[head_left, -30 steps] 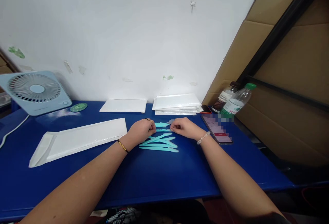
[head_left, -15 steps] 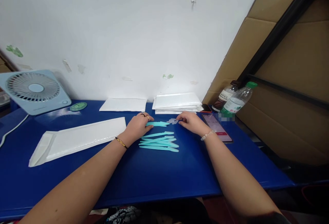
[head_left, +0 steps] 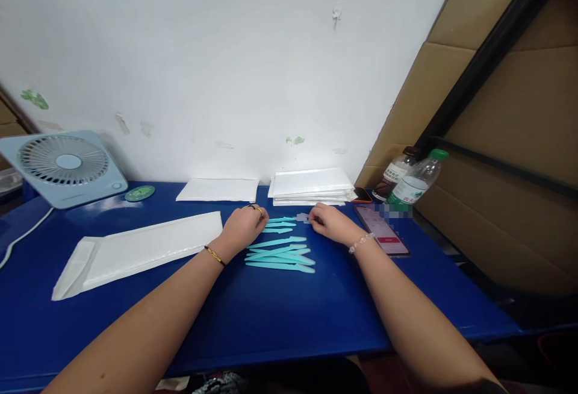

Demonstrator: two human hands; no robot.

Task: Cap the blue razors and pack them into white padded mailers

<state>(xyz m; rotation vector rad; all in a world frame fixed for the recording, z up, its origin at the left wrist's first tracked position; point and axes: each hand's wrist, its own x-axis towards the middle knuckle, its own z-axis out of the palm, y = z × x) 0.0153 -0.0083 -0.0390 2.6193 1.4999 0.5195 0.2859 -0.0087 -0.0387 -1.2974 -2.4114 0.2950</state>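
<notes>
Near the back middle of the blue table, my left hand (head_left: 246, 226) pinches the handle of a turquoise eyebrow razor (head_left: 280, 220). Its blade end points right, toward several small clear plastic caps (head_left: 301, 217). My right hand (head_left: 333, 223) is closed at the right side of these caps, fingertips together on one clear cap (head_left: 308, 221), which they partly hide. Just below the held razor lie a couple more turquoise razors (head_left: 280, 230). Closer to me, several other razors (head_left: 280, 255) lie roughly parallel, some crossing.
A white padded envelope (head_left: 149, 249) lies left on the blue table (head_left: 271, 315). Against the wall are another envelope (head_left: 217, 190) and an envelope stack (head_left: 311, 183). A fan (head_left: 67, 165) and green disc (head_left: 139, 193) stand left; a phone (head_left: 382, 231) and two bottles (head_left: 413, 183) right.
My left fingers have closed more tightly, and the razors beside them now show spread apart. My right hand has curled in closer against the clear caps. The view has tilted slightly upward.
</notes>
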